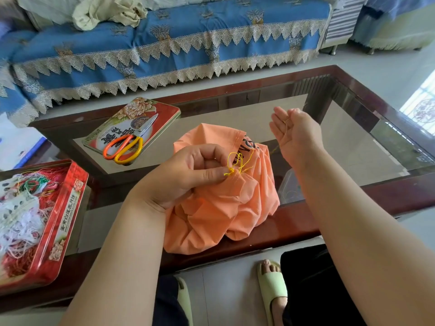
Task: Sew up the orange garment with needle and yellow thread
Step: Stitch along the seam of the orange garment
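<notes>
One strand of yellow thread (237,162), looped at the fabric, slanting up and right from the left hand (188,175) grip pinching orange garment (221,203) to the raised right hand (294,135), fingers loosely curled round it. Needle not discernible. Bunched over glass tabletop (341,128) edge; scissors (128,143) on tin lid (164,109), blue sofa (164,43) beyond.

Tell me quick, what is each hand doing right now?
Left hand: pinches the orange garment where the yellow thread is bunched.
Right hand: raised, fingers mostly straight, with thread running across the palm; whether it pinches the thread cannot be told.
</notes>
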